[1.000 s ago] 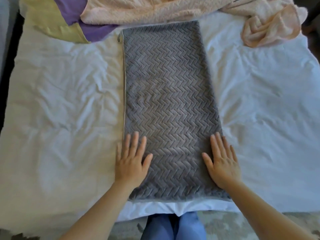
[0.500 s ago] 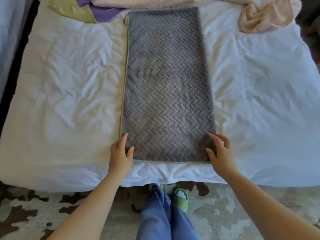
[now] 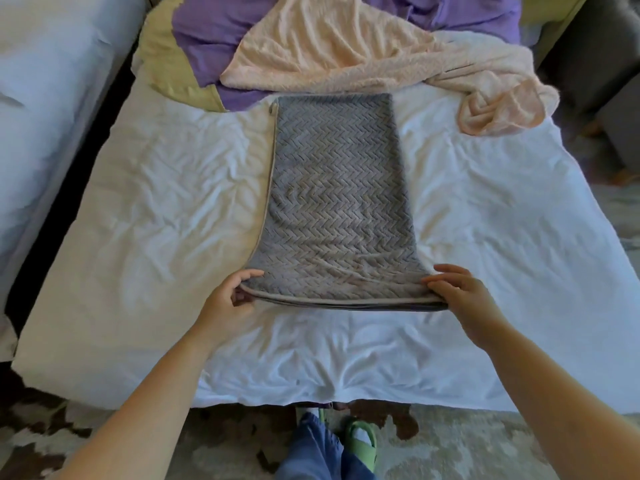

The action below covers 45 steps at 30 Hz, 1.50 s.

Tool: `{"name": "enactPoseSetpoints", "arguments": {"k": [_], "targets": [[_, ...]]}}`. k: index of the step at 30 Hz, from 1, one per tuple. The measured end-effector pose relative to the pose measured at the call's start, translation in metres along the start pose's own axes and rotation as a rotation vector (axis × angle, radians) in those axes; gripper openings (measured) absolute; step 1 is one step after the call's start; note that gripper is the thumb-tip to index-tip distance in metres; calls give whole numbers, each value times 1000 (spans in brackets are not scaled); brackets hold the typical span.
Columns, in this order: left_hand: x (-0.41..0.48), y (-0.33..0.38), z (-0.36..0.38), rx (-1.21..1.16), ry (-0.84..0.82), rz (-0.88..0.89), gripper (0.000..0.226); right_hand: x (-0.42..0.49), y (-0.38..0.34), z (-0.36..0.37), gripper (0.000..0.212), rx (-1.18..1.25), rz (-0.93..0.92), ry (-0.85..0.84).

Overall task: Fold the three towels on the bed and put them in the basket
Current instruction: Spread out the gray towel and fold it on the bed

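Both hands have gone from lying flat on the grey towel (image 3: 339,202) to gripping its near corners, & that near edge is now raised a bit off the sheet. My left hand (image 3: 225,306) pinches the near-left corner, thumb on top, fingers curled under. My right hand (image 3: 464,299) holds the near-right corner, fingers bent over the top; can't see the thumb.

The grey towel is a long narrow strip (stacked layers show along the lifted edge) running down the middle of the bed (image 3: 156,202), from near the front edge toward the far edge. Its far end lies flat, just beside a spread-out peach towel (image 3: 329,53) at the far edge. A second peach towel (image 3: 498,109) sits bunched up by the far-right corner, touching the first, apart from the grey one.

Purple & yellow bedding (image 3: 201,26) shows under the peach towel at the far-left. Below the bed's front edge: patterned rug (image 3: 450,445), my blue trouser leg (image 3: 311,455) & a green slipper (image 3: 363,445).
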<state>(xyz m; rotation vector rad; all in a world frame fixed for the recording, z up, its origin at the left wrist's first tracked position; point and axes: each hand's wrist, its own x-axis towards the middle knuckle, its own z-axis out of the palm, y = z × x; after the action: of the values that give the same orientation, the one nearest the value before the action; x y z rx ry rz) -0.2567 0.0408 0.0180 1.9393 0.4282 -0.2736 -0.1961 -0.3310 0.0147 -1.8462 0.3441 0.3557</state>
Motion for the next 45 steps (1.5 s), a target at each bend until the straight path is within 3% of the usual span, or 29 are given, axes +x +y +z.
{"name": "enactPoseSetpoints", "arguments": {"k": [3, 8, 10, 12, 14, 18, 21, 25, 31, 38, 45], "targets": [[22, 17, -9, 5, 97, 54, 33, 17, -25, -6, 21, 307, 96, -157], [84, 42, -17, 148, 175, 111, 19, 56, -49, -10, 54, 219, 121, -307], [116, 49, -18, 188, 179, 141, 20, 76, -55, -5, 43, 76, 65, -197], [149, 50, -20, 158, 127, 68, 22, 99, -60, 5, 18, -92, 24, 19], [181, 47, -19, 109, 78, -32, 22, 127, -62, 14, 10, -153, 54, 145], [234, 43, -13, 94, 60, -52, 23, 183, -67, 36, 19, -83, 140, 198], [268, 44, -4, 82, 136, -43, 26, 221, -70, 50, 27, -229, 65, 282], [301, 36, 11, 352, 285, -20, 26, 262, -60, 63, 29, -444, 93, 290], [326, 14, 29, 641, 324, -66, 33, 296, -35, 70, 38, -647, 140, 252], [343, 26, 35, 689, 498, 82, 35, 313, -42, 63, 38, -759, 81, 333], [347, 29, 39, 605, 609, 200, 32, 314, -36, 63, 32, -722, 39, 423]]}}
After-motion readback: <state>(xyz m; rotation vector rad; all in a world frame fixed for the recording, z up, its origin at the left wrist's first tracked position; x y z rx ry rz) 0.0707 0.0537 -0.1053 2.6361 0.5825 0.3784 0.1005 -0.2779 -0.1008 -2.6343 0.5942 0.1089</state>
